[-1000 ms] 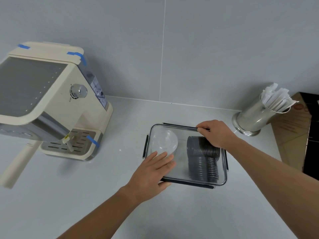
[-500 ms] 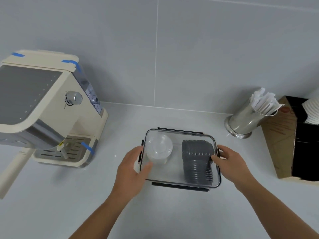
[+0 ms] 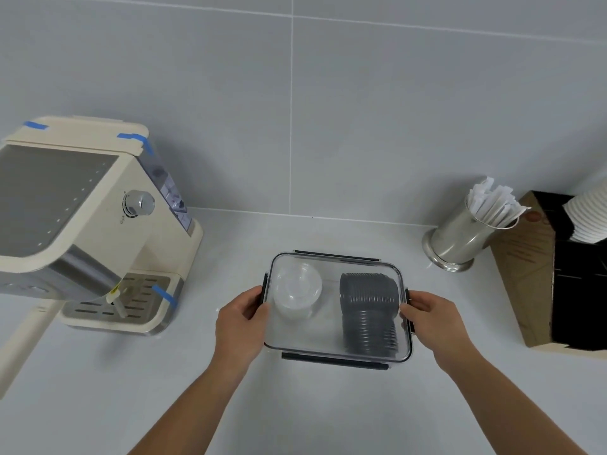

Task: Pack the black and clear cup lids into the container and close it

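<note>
A clear rectangular container (image 3: pixel 331 346) with black side clasps sits on the grey counter, its transparent lid on top. Inside, a stack of clear cup lids (image 3: pixel 297 290) lies at the left and a row of black cup lids (image 3: pixel 368 310) at the right. My left hand (image 3: pixel 241 326) grips the container's left edge at the clasp, thumb on top. At the right edge, my right hand (image 3: pixel 433 323) holds the other clasp in the same way.
A cream espresso machine (image 3: pixel 82 224) with blue tape stands at the left. At the back right a steel cup (image 3: pixel 460 238) holds paper-wrapped sticks. A cardboard box (image 3: pixel 532 280) with a stack of white cups (image 3: pixel 588 218) is at the far right.
My left hand moved from the lid's front left to the left edge. My right hand moved from the back edge to the right edge. Both now clasp the container's sides.
</note>
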Available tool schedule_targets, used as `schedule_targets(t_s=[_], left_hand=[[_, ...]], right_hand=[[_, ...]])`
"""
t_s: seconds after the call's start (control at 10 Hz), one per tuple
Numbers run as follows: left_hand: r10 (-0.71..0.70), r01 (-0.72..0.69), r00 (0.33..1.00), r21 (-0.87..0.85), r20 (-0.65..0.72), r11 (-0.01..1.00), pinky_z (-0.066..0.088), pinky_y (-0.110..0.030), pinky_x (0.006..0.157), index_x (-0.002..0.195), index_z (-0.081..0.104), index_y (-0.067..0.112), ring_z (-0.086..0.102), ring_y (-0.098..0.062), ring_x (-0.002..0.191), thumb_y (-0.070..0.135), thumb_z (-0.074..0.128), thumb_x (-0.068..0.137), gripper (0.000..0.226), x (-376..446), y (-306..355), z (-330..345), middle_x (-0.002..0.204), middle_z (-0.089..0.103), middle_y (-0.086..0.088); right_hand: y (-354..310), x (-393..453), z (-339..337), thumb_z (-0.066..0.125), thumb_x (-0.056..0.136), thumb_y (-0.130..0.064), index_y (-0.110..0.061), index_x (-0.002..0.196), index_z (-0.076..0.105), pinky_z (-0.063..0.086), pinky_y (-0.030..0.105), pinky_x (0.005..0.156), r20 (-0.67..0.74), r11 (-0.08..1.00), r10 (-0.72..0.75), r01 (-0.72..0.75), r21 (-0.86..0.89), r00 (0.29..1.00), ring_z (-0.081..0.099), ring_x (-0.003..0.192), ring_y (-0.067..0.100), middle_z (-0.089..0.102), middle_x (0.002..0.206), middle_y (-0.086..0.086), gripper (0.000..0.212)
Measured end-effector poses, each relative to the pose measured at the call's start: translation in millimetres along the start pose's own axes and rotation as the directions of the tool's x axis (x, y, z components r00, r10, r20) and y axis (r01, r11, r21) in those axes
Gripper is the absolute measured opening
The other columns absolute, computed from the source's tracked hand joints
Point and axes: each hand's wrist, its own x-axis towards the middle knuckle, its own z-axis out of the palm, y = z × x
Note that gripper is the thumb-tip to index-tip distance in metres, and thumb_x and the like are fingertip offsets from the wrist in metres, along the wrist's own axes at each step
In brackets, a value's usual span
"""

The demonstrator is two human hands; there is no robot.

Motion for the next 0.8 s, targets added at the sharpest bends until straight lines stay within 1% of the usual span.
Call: schedule_targets(t_s=[0.1,0.2,0.3,0.4,0.5,0.6,0.7,0.8], left_hand=[[0.002,-0.002,1.0,0.008,0.006,1.0,0.056,-0.033,0.092,0.093,0.069,0.047,0.069,0.0,0.093,0.013,0.07,0.085,0.034,-1,2,-1,0.09,0.073,0.029],[0.007,-0.007,1.0,0.011,0.009,1.0,0.055,-0.034,0.094,0.096,0.069,0.043,0.069,0.0,0.094,0.011,0.069,0.086,0.033,-2,3,-1,0.096,0.073,0.022],[0.009,-0.01,1.0,0.03,0.016,1.0,0.056,-0.035,0.094,0.098,0.07,0.042,0.07,-0.004,0.095,0.012,0.068,0.085,0.032,-2,3,-3,0.098,0.075,0.018],[0.024,-0.025,0.999,0.043,0.035,0.999,0.056,-0.032,0.091,0.094,0.073,0.041,0.071,-0.001,0.09,0.017,0.069,0.085,0.026,-3,8,-5,0.092,0.076,0.02],[0.055,-0.056,0.998,0.033,0.021,0.998,0.054,-0.031,0.093,0.097,0.074,0.031,0.07,-0.006,0.092,0.013,0.068,0.087,0.021,-3,13,-9,0.095,0.076,0.013],[0.151,-0.151,0.988,0.016,0.014,0.988,0.047,-0.002,0.075,0.106,0.072,0.021,0.064,0.005,0.089,0.011,0.068,0.09,0.02,-5,29,-13,0.096,0.071,0.014],[0.272,-0.274,0.961,0.045,0.048,0.961,0.048,-0.018,0.094,0.109,0.07,0.025,0.065,0.001,0.097,0.012,0.068,0.09,0.023,-9,53,-17,0.105,0.071,0.01],[0.408,-0.408,0.913,0.066,0.022,0.91,0.048,-0.02,0.093,0.109,0.069,0.027,0.066,-0.006,0.103,0.014,0.067,0.09,0.023,-15,79,-20,0.11,0.071,0.008]], right_hand=[[-3,-2,-1,0.063,0.089,-0.005,-0.021,0.108,0.073,0.057,0.038,0.084,0.007,1.0,-0.016,0.016,-0.012,1.0,0.07,0.082,0.017,0.076,0.091,-0.008,0.027],[-6,-6,0,0.06,0.091,-0.006,-0.026,0.105,0.071,0.056,0.035,0.082,0.025,0.999,-0.037,0.037,-0.027,0.999,0.07,0.086,0.017,0.073,0.089,-0.013,0.026],[-7,-9,-1,0.059,0.091,-0.009,-0.027,0.106,0.073,0.056,0.04,0.09,0.038,0.998,-0.037,0.038,-0.04,0.999,0.07,0.089,0.017,0.075,0.09,-0.013,0.027],[-8,-15,-7,0.059,0.089,-0.005,-0.031,0.086,0.075,0.057,0.042,0.09,0.031,0.999,-0.045,0.045,-0.011,0.998,0.071,0.086,0.021,0.076,0.076,-0.015,0.03],[-9,-18,-13,0.061,0.09,-0.005,-0.02,0.095,0.075,0.053,0.049,0.097,0.022,0.998,-0.032,0.031,0.05,0.999,0.068,0.09,0.031,0.074,0.09,0.004,0.021],[-19,-23,-27,0.065,0.09,-0.006,-0.003,0.125,0.064,0.05,0.047,0.103,0.032,0.968,-0.058,0.048,0.245,0.998,0.068,0.104,0.026,0.071,0.111,0.009,0.035],[-48,-44,-47,0.057,0.096,-0.004,-0.005,0.12,0.064,0.051,0.041,0.096,0.029,0.903,-0.172,0.146,0.403,0.985,0.067,0.105,0.025,0.069,0.118,0.009,0.026],[-76,-67,-69,0.057,0.094,-0.005,-0.01,0.106,0.071,0.057,0.034,0.091,-0.031,0.823,-0.314,0.288,0.489,0.949,0.069,0.103,0.022,0.071,0.117,0.01,0.018]])
